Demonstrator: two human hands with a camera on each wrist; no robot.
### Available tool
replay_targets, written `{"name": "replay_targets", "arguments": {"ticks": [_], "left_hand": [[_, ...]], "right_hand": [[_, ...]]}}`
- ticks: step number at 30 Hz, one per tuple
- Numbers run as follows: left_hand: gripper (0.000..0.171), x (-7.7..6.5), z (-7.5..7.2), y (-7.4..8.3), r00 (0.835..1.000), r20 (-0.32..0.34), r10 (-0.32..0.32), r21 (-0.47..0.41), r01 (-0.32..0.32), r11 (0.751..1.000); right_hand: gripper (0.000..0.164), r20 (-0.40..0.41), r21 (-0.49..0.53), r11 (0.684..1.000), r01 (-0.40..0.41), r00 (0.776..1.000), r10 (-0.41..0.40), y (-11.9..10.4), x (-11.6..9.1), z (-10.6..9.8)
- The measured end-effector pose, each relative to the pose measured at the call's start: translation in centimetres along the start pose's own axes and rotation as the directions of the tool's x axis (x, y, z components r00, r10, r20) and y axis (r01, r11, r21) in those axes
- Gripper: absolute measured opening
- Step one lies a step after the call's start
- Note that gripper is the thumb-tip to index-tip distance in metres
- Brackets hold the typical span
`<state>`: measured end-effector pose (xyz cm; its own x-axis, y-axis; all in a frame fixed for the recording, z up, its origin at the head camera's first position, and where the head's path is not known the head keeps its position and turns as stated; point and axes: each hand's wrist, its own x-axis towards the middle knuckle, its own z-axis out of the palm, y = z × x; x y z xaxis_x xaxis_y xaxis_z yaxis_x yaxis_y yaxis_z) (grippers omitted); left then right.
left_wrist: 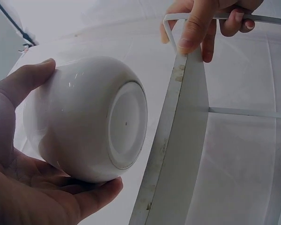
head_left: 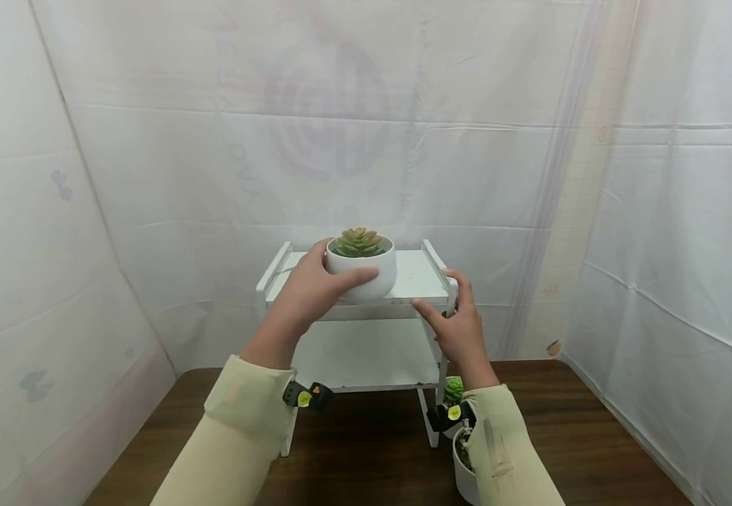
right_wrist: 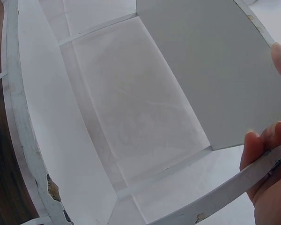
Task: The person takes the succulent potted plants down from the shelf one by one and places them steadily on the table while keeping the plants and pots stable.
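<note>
A round white pot [head_left: 362, 275] with a green succulent [head_left: 358, 242] sits at the front of the top board of a small white two-tier shelf [head_left: 416, 275]. My left hand [head_left: 311, 294] grips the pot from its left side, thumb across the front. In the left wrist view the pot's underside [left_wrist: 126, 131] shows, held clear of the shelf's edge [left_wrist: 171, 140]. My right hand [head_left: 457, 327] holds the shelf's front right corner, with fingers [right_wrist: 262, 145] curled over its rail [right_wrist: 225, 192].
The shelf stands on a dark wooden table [head_left: 366, 450]. Two more white potted plants [head_left: 463, 457] stand near the shelf's right leg, partly behind my right sleeve. White sheets hang behind and at both sides. The lower shelf board [head_left: 366, 355] is bare.
</note>
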<state>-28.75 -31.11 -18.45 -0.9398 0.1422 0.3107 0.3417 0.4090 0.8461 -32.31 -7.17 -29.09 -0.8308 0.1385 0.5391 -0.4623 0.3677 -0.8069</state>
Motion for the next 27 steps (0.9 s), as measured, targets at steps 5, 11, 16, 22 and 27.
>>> {"name": "replay_targets", "arguments": {"ticks": [5,11,16,22,27], "left_hand": [[0.092,-0.5,-0.4,0.0,1.0,0.009,0.007,0.014,-0.007,1.0],[0.086,-1.0,-0.9,-0.2,1.0,0.004,0.008,0.05,-0.008,0.999],[0.084,-1.2,-1.4,-0.4,1.0,0.0,0.007,0.094,-0.007,0.996],[0.077,-1.8,-2.0,-0.9,0.998,0.035,0.043,0.061,-0.045,0.997],[0.075,-2.1,-2.4,-1.5,0.997,0.059,0.045,0.031,-0.047,0.998]], "right_hand": [[0.076,-0.002,-0.003,1.0,-0.003,1.0,0.003,0.0,0.0,0.0],[0.077,0.008,0.001,1.0,-0.022,1.0,0.022,0.1,0.0,0.0],[0.077,0.017,0.012,1.0,-0.028,0.999,0.028,0.0,0.0,-0.1],[0.077,0.019,0.007,1.0,-0.028,0.999,0.028,-0.2,0.0,-0.2],[0.076,0.023,0.005,1.0,-0.025,0.999,0.025,-0.3,-0.1,-0.1]]}}
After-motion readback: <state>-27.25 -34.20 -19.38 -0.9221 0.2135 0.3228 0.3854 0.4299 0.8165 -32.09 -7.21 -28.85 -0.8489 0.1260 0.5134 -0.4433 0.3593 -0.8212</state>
